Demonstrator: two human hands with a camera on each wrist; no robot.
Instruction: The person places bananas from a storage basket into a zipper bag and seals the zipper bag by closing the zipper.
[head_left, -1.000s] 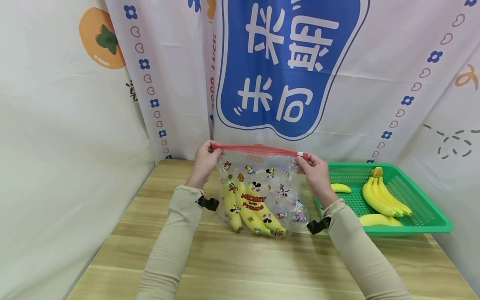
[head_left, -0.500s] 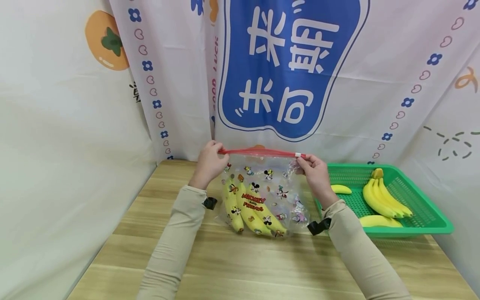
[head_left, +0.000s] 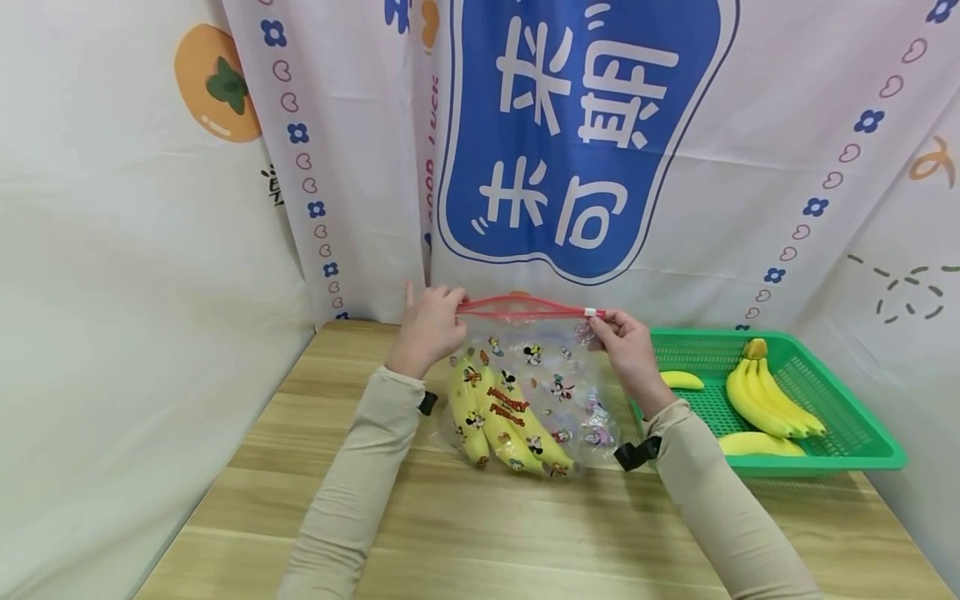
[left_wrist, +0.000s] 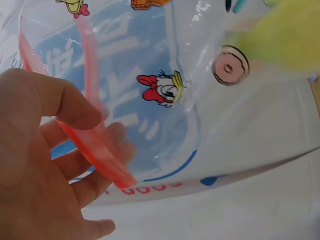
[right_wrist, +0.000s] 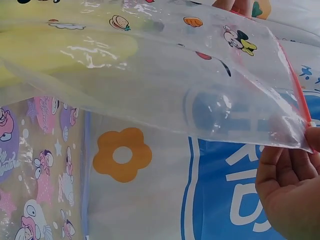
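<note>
A clear zip bag (head_left: 551,367) with cartoon prints and a red zip strip (left_wrist: 95,152) stands upright on the table, its mouth bowed apart. Inside it, a bunch of yellow bananas (head_left: 517,429) leans to the left. My left hand (head_left: 429,329) pinches the strip's left end, thumb in front and fingers behind. At the right end, my right hand (head_left: 628,350) pinches the bag's top corner beside the white slider (head_left: 590,312). The right hand's thumb is partly cut off in the right wrist view.
A green basket (head_left: 862,425) at the right holds a banana bunch (head_left: 765,396) and loose bananas (head_left: 761,443). Another clear bag with purple and pink prints (right_wrist: 45,170) lies behind the held one. A printed curtain (head_left: 360,167) hangs behind the wooden table (head_left: 480,542).
My left hand has moved right along with the strip's left end, and its wrist has turned. The bag's mouth has bowed wider. My right hand has shifted slightly left and down.
</note>
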